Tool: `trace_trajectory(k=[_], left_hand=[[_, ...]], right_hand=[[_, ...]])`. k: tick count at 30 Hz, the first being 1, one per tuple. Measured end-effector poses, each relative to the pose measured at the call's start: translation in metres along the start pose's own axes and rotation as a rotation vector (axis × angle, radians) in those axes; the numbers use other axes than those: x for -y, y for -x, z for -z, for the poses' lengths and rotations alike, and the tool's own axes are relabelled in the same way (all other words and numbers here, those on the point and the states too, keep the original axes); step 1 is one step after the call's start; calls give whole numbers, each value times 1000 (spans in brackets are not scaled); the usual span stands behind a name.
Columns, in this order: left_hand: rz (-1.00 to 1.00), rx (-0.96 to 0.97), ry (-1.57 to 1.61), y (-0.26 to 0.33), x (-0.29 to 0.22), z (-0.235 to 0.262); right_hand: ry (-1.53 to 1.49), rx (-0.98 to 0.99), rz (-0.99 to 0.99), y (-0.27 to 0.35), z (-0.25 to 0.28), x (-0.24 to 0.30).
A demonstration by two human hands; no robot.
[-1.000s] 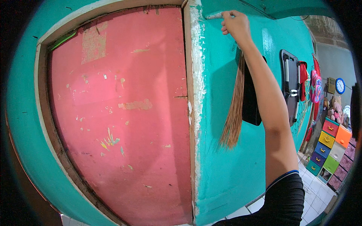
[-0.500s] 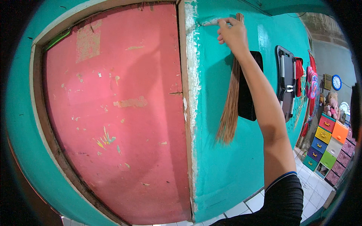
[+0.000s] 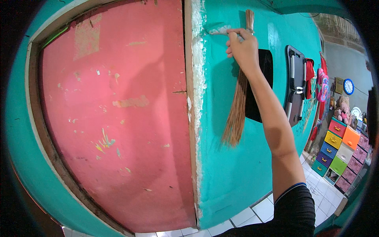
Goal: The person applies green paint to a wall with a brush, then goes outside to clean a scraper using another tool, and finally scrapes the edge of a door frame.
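Observation:
My right hand (image 3: pixel 241 45) is raised against the turquoise wall, fingers pinched together on a thin, crumpled-looking whitish thing (image 3: pixel 218 30). It points left from my fingertips along the wall; its exact kind I cannot make out. Just behind the hand hangs a stick broom (image 3: pixel 235 114), its bound end (image 3: pixel 249 17) up and its bristles spreading downward. My wrist covers part of the broom. A black flat panel (image 3: pixel 265 71) hangs to the right of it, partly behind my forearm. My left hand is out of view.
A pink, scuffed door (image 3: pixel 130 166) in a worn frame fills the left. Right along the wall hang a folded black table (image 3: pixel 295 85) and a pink bag (image 3: pixel 323 87). Farther off stand colourful drawers (image 3: pixel 331 141) with a teddy bear (image 3: pixel 342 108) and a blue-rimmed clock (image 3: pixel 348 86) above.
My right hand has moved down along the wall with the whitish thing in its fingers. The view has shifted slightly; the broom still hangs in its place.

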State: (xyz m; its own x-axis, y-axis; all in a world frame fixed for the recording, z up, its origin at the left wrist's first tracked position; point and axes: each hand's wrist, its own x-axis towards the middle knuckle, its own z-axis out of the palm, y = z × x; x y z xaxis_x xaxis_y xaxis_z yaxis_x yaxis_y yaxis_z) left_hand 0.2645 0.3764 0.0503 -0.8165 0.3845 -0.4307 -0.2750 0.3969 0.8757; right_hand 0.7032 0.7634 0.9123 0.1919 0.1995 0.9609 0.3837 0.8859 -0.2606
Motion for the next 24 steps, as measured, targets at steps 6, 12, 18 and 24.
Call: trace_trajectory(k=[6, 12, 18, 24], left_hand=[[-57, -69, -64, -5, 2, -1], [-139, -23, 173, 0, -9, -11], [-42, -45, -40, -27, 11, -16], [-180, 32, 97, -34, 25, -16]], right_hand=[[13, 7, -13, 28, -1, -1], [-30, -25, -49, 43, 0, -6], [-36, -7, -102, 71, 5, -17], [-68, 17, -175, 98, 11, -17]])
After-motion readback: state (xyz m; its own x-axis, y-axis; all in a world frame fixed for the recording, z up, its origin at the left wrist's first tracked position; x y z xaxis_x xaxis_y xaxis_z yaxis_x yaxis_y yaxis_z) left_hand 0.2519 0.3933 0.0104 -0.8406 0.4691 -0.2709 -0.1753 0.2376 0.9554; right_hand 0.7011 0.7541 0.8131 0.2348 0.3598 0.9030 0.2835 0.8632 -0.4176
